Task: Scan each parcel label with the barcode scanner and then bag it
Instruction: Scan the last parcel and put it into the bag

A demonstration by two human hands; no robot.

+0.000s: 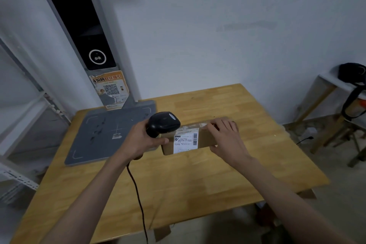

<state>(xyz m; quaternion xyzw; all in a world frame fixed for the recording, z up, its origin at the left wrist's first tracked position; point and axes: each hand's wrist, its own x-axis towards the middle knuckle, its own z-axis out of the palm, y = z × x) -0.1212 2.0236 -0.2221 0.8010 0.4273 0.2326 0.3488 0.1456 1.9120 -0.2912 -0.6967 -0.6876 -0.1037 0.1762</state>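
A brown cardboard parcel (200, 138) lies on the wooden counter (178, 184), near its middle, with a white label (185, 140) facing the camera. The label carries a barcode along its right edge, but the printed text is too small to read. The parcel's far right end is covered by the right hand (223, 136), whose fingers curl over the top edge and thumb presses the near face, gripping it.

Just left of the parcel, the left hand (142, 140) is wrapped around the handle of a black barcode scanner (163, 124), whose head hangs over the parcel's left end and hides that corner. The handle is mostly buried in the fist. A dark cable (138, 194) drops from it toward the near edge of the counter and runs out of view.

Left of the parcel, a flat grey scanning platform (105, 134) rests on the counter, with an upright column (79, 25) rising behind it, cut off at the top. Far right of the parcel, a black bag (352, 77) sits on a small stool, partly cropped.
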